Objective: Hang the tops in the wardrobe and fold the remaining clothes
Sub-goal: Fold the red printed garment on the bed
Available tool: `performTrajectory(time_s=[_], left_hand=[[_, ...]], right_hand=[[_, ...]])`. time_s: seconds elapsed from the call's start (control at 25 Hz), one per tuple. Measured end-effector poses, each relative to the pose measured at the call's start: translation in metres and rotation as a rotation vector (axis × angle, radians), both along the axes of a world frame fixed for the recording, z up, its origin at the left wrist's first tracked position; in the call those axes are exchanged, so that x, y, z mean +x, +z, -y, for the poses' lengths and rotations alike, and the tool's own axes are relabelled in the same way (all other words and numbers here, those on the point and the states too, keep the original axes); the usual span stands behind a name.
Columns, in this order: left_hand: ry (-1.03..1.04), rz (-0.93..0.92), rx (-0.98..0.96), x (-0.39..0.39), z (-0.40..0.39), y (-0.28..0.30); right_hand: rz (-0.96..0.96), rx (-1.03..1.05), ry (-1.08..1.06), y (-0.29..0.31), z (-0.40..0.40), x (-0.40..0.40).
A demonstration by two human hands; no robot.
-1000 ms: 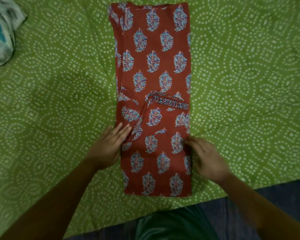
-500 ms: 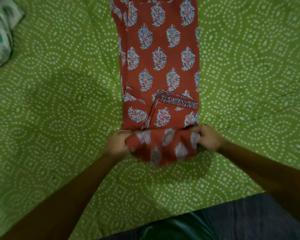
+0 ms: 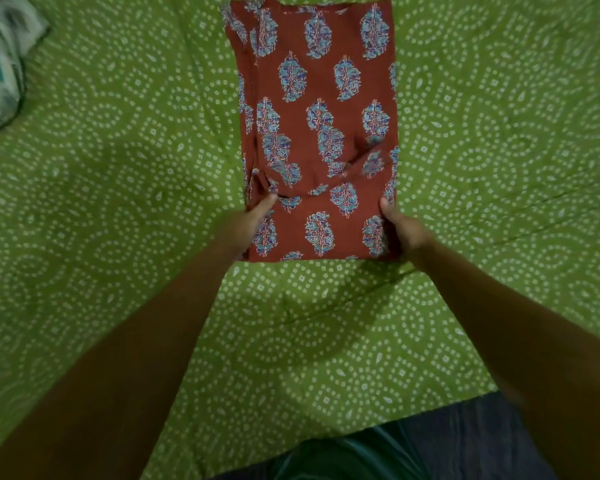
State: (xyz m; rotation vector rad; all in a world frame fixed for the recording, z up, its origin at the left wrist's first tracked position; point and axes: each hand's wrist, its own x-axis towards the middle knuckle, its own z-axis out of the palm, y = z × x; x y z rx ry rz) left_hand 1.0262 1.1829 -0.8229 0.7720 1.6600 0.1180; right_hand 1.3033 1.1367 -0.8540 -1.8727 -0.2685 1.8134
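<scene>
A red garment printed with blue leaf motifs lies on the green patterned bedsheet, folded into a shorter rectangle with its near part doubled over the rest. My left hand grips the folded layer at its left edge, thumb on top of the cloth. My right hand grips the right edge of the same fold, thumb on top and fingers tucked under the fabric.
A white and teal cloth bundle sits at the far left corner of the bed. The bed's near edge, with dark floor and green clothing below it, runs along the bottom of the view.
Both hands took hold of the garment's near end, lifted it and carried it away from me, laying it over the upper part. The garment now lies about half as long.
</scene>
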Motion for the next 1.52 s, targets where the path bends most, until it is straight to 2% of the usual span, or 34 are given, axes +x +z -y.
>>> performTrajectory(time_s=[0.08, 0.2, 0.32, 0.4, 0.48, 0.56, 0.6, 0.68, 0.84, 1.0, 1.16, 1.2, 1.28, 1.32, 1.36, 1.44, 1.52], left_hand=[[-0.101, -0.072, 0.122, -0.006, 0.025, 0.001], [-0.141, -0.236, 0.236, -0.016, 0.064, -0.003], [-0.119, -0.223, 0.155, -0.031, 0.105, -0.010], [-0.120, -0.222, 0.060, -0.039, 0.134, -0.007], [-0.100, -0.174, 0.086, -0.038, 0.145, 0.003], [-0.051, -0.145, 0.169, -0.030, 0.133, 0.011], [-0.037, -0.163, 0.214, -0.025, 0.121, 0.014], [-0.048, -0.219, 0.321, -0.014, 0.095, 0.013], [0.041, -0.147, 0.465, 0.010, 0.052, 0.007], [0.021, -0.244, 0.499, 0.015, 0.034, 0.006], [0.113, -0.219, 0.406, 0.000, 0.038, -0.008], [0.102, -0.250, 0.440, -0.005, 0.042, -0.008], [-0.129, -0.456, 0.706, -0.014, 0.050, -0.001], [-0.348, -0.533, 0.867, -0.013, 0.057, 0.005], [-0.589, -0.535, 0.981, -0.008, 0.065, 0.011], [-1.013, -0.433, 1.033, 0.011, 0.084, 0.012], [-1.263, -0.426, 0.955, 0.024, 0.102, -0.007]], right_hand=[[0.129, 0.050, 0.008, 0.001, 0.021, 0.002], [0.100, 0.074, 0.004, 0.009, 0.057, -0.005], [0.029, 0.020, 0.035, 0.017, 0.106, -0.011], [0.083, -0.019, 0.136, 0.025, 0.139, -0.012], [0.219, 0.004, 0.225, 0.032, 0.153, -0.013], [0.434, 0.062, 0.283, 0.034, 0.138, -0.013], [0.481, 0.115, 0.279, 0.033, 0.125, -0.013], [0.470, 0.214, 0.256, 0.026, 0.091, -0.014], [0.492, 0.304, 0.289, 0.008, 0.035, -0.013], [0.573, 0.222, 0.348, 0.004, 0.019, -0.007], [0.650, 0.352, 0.366, 0.011, 0.040, -0.003], [0.708, 0.396, 0.373, 0.015, 0.045, -0.001], [0.955, 0.534, 0.544, 0.021, 0.055, 0.001], [1.044, 0.634, 0.687, 0.023, 0.059, -0.002], [1.070, 0.746, 0.851, 0.024, 0.064, -0.008], [1.041, 0.894, 1.210, 0.019, 0.076, -0.027], [1.063, 0.894, 1.458, 0.002, 0.088, -0.043]])
